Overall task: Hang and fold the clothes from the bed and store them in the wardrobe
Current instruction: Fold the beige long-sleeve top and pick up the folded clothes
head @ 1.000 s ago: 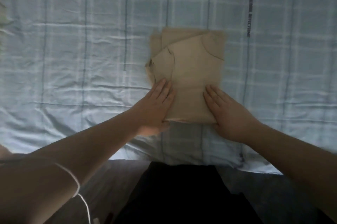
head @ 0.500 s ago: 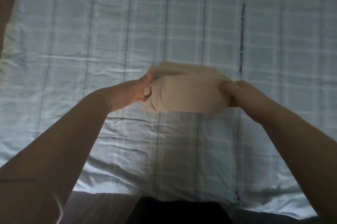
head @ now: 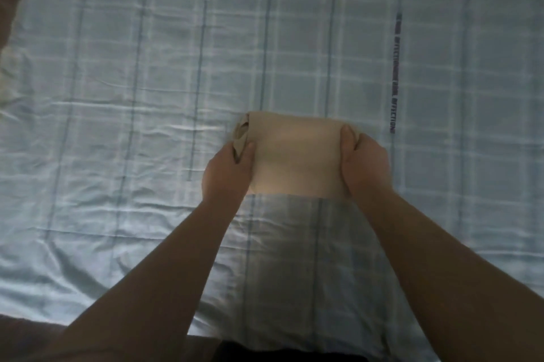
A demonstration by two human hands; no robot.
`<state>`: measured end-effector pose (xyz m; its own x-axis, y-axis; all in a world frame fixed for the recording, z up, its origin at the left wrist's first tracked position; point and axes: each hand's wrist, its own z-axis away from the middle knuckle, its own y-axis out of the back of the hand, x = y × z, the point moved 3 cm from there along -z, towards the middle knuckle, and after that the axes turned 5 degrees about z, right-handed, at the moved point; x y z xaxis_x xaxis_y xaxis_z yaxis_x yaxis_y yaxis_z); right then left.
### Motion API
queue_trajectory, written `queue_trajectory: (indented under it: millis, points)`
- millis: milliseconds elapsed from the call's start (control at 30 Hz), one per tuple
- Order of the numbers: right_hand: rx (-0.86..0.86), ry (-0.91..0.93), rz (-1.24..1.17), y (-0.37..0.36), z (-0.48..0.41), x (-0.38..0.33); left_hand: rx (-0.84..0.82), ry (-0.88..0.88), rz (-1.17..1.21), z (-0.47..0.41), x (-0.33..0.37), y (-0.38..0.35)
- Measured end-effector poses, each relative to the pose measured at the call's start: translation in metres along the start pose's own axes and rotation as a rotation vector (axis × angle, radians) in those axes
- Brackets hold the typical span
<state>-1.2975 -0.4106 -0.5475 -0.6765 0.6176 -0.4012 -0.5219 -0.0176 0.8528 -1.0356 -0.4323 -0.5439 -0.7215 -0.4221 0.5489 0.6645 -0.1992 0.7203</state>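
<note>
A beige garment (head: 295, 155), folded into a compact rectangle, is held above the bed between both hands. My left hand (head: 228, 171) grips its left edge, thumb on top, where loose layers bunch at the far corner. My right hand (head: 363, 162) grips the right edge, thumb on top and fingers under the fabric. The fold casts a shadow on the sheet below it.
The bed is covered by a light blue plaid sheet (head: 147, 96) with wrinkles on the left and a dark printed line of text (head: 394, 73) at the right. The bed's near edge (head: 206, 335) runs along the bottom, with dark clothing of mine below it.
Both hands went from pressing flat on the folded garment to gripping its sides; the garment was folded in half and lifted off the sheet.
</note>
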Motion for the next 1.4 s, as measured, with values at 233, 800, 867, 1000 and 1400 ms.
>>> queue_trajectory:
  millis: [233,800,867,1000,1400]
  points:
    - [-0.087,-0.071,-0.024,0.010,-0.001,-0.009,0.066,0.092,0.099,0.010,0.006,0.003]
    - [-0.218,-0.175,-0.125,0.008,0.005,-0.006,-0.087,0.376,0.125,-0.024,0.027,0.000]
    - [-0.237,-0.208,-0.167,0.007,0.005,-0.003,-0.106,0.357,0.188,-0.021,0.023,-0.001]
    - [-0.204,-0.209,-0.313,0.010,0.019,-0.004,-0.183,0.335,0.385,-0.001,0.005,0.001]
    - [-0.277,0.306,-0.444,0.045,0.238,-0.168,-0.055,0.121,0.830,0.143,-0.130,0.229]
